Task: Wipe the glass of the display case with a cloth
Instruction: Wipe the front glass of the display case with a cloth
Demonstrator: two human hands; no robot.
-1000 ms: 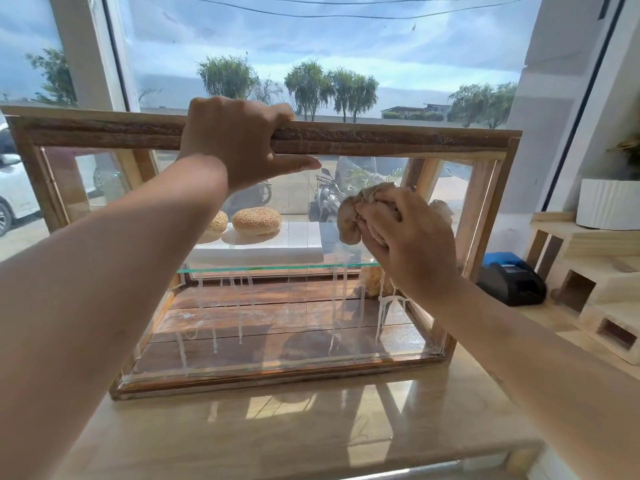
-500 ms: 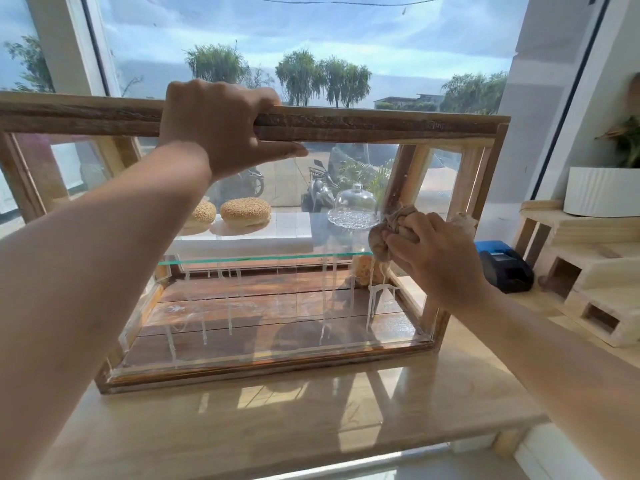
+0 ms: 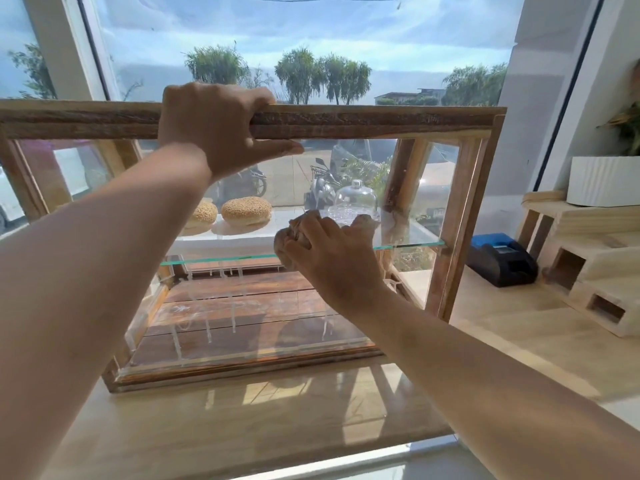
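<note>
Two bare forearms are seen with no sleeve in view, and neither the left hand (image 3: 221,129) nor the right hand (image 3: 334,254) is covered by anything worn.

Glass shelf (image 3: 398,247) and 2 buns (image 3: 246,211) crowd the case interior

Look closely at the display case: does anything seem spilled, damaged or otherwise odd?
Yes. White streaks of liquid run down the lower front glass, below where the right hand presses the cloth; that part looks unwiped. The left hand grips the top frame. No damage shows.
</note>
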